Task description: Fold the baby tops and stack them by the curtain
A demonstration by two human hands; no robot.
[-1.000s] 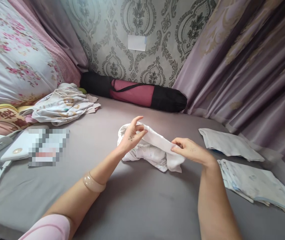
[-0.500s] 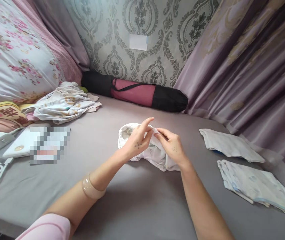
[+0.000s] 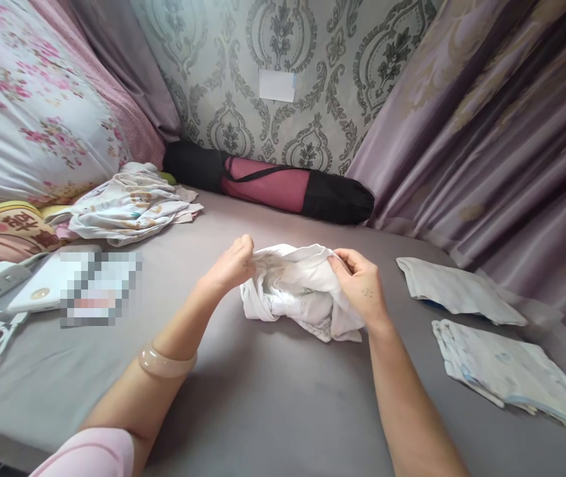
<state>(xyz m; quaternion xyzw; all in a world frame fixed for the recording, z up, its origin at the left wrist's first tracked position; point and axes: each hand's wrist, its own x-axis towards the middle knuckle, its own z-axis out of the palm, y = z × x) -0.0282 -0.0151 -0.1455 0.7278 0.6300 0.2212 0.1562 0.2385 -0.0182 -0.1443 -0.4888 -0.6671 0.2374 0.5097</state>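
Pinching white cloth (image 3: 307,281), plump bag (image 3: 277,189) behind

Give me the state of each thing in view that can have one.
White cloth: bunched, held at both sides.
Left hand: closed on its left edge.
Right hand: pinching its right edge.
Farther right cloth: folded.
Nearer right cloth: folded.
Left cloth pile: loosely heaped.
Long bag: lying on its side.
Right curtain: hanging in folds.

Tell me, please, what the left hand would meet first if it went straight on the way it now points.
Past the white garment it grips, the left hand would probably meet the long black-and-pink bag first, though the hand's height above the grey sheet is unclear.
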